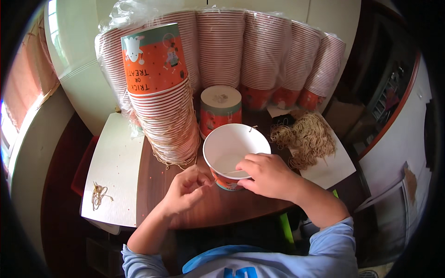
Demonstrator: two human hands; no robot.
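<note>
An orange paper bucket [236,143] with a white inside stands upright before me, its mouth facing up. A short piece of tan cord [253,128] shows at its far right rim. My right hand [269,178] grips the near right side of the rim, thumb outside and fingers over the edge. Beside the near left rim, my left hand [190,187] is closed in a pinch on a thin cord. A bit of cord [232,172] also shows just inside the rim, by my right fingertips. What lies behind the fingers is hidden.
A tall stack of orange buckets [153,65], with cords hanging around it, stands at left. Behind are an upside-down bucket [221,99] and several plastic-wrapped bucket stacks [220,46]. A heap of tan cords [310,139] lies right; a few loose cords [98,195] lie far left.
</note>
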